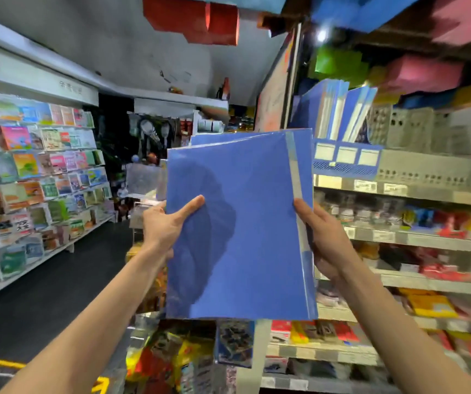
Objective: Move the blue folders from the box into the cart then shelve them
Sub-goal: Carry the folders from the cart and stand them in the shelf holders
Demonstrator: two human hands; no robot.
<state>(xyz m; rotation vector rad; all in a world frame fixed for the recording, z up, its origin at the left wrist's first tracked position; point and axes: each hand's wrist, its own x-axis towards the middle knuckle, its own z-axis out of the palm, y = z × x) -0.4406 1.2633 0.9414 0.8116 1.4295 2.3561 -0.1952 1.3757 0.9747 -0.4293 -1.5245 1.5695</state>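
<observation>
The left hand pinches the left edge of a thin stack of flat, glossy blue plastic folders, thumb across the front and fingers curled behind. The right hand grips the right edge the same way, beside the clear spine strip. The stack hangs in the air between them, face-on, long axis vertical. Beyond it, up and to the right, a blue slotted plastic file rack on a grey metal shop shelf holds similar folders on edge. The right hand is nearer the rack, so shelving probably means carrying the stack up and rightward and turning it edge-on.
</observation>
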